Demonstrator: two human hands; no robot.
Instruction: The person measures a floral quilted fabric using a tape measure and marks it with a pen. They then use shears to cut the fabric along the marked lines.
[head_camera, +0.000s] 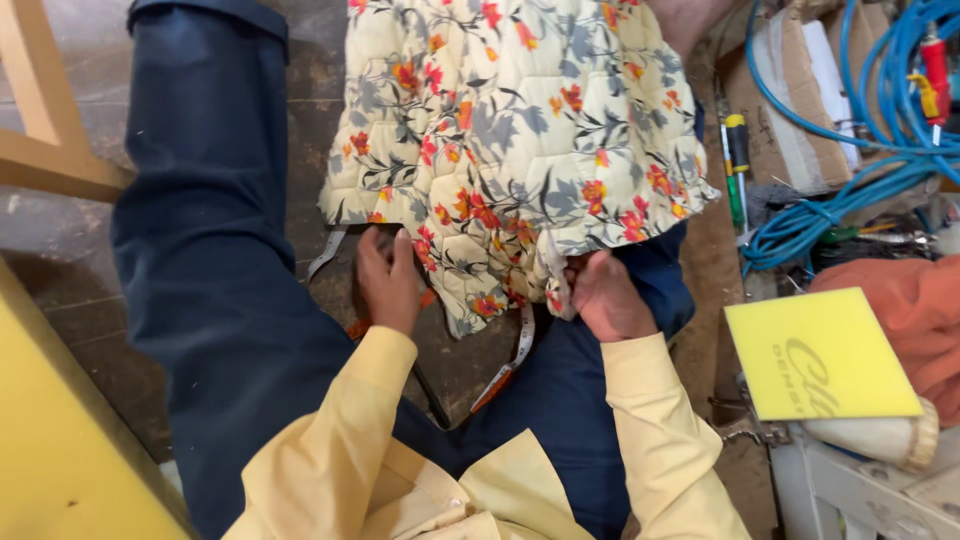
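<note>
1. Two hands work the lower edge of a quilted floral cloth (520, 130): the left hand (388, 280) lies curled at its hem, grip unclear, and the right hand (608, 298) is pinched shut on the hem.
2. The cloth is cream with red-orange flowers and grey leaves, draped over a navy-trousered knee (215, 220).
3. A measuring tape (512, 360) hangs below.
4. The floor is dark stone (80, 240); blue hose (850, 190) and a yellow card (820, 352) lie at the right.

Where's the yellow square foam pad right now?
The yellow square foam pad lies at the right of the head view, beside the orange cloth, below the blue hose.
</note>
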